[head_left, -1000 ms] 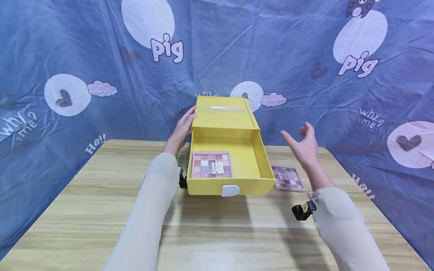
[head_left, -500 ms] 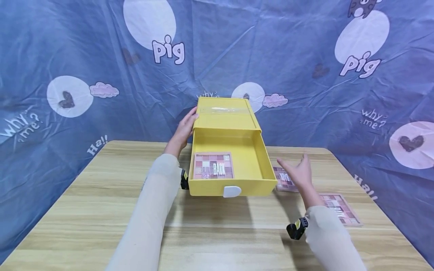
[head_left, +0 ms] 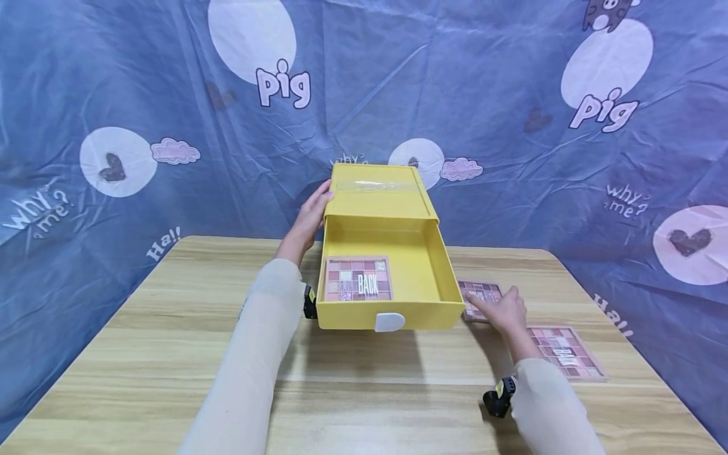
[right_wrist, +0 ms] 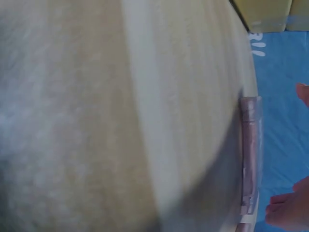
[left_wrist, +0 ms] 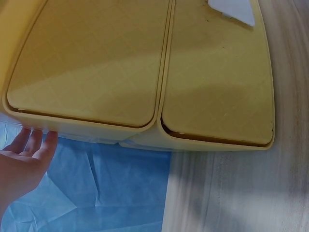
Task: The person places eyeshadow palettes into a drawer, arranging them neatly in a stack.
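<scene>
Support seems the reason the left hand (head_left: 304, 224) lies, fingers extended, against the flank of the yellow box (head_left: 375, 202), whose drawer (head_left: 347, 316) juts out, perhaps so that its inside can be reached. Within it, the first palette (head_left: 358, 285) sits by the wall nearer that hand, leaving bare floor on the far side. The right hand (head_left: 505, 311) arches over a second palette (head_left: 479, 294) on the table (head_left: 398, 417), thumb and fingers spread, pinching nothing; I cannot tell whether they touch it. A third palette (head_left: 565, 354) lies beside the right wrist.

The drawer (head_left: 347, 315) is yellow, the palettes (head_left: 357, 279) checked in pinks.
</scene>
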The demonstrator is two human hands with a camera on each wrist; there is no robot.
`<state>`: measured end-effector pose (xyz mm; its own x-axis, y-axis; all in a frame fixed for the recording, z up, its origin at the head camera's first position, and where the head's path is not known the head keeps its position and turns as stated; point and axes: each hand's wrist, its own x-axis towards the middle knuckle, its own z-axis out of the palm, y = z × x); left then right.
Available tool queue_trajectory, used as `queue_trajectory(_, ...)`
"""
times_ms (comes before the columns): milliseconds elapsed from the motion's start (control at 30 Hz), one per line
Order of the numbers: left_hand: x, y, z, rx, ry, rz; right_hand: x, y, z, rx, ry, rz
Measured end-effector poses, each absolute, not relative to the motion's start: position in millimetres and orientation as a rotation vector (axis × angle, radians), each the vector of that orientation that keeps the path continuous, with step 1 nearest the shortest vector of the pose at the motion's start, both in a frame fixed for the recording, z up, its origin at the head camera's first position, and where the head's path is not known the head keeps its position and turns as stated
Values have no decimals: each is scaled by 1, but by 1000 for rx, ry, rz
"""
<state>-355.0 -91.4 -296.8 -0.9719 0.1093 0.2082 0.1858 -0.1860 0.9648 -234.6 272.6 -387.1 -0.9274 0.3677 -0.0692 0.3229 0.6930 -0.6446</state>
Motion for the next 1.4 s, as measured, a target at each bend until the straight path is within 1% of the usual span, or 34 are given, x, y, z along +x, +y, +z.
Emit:
queue_trajectory(233,-356,-92,-297,-348,-1972,-2362,-231,275,-396,-517,-2975,855)
queue_trajectory(433,-355,-93,-296,-350,-1982,-2360,-231,274,-401,-522,-3011,779)
queue_trajectory(967,-355,-92,-297,-345,-1950,-2383,-225,268,-403,-519,-3037,648)
queue_trajectory(1233,-355,-92,-297,-352,-1952,-2383,-225,269,-403,-520,-3007,691)
queue_trajectory(1400,-355,-92,-297,-354,-1956,-2378,-225,270,-403,-472,-2969,696)
